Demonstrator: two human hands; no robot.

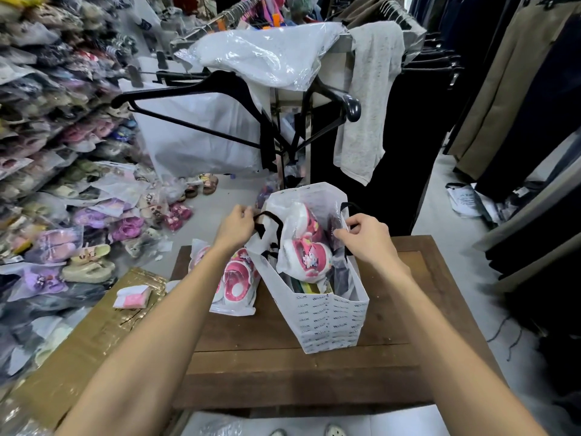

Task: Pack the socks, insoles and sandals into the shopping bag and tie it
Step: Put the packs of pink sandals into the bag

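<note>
Shopping bag point(330, 316) stood upright on your wooden table point(408, 294), pink sandals point(306, 253) poking out; your left hand point(234, 228) pinched its black handle point(267, 220), your right hand point(366, 236) pinched the opposite rim.

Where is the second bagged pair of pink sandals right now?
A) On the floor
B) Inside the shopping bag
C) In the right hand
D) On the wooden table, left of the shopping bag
D: the bagged pink sandals lie on the wooden table, left of the shopping bag, partly behind the left forearm.
</note>
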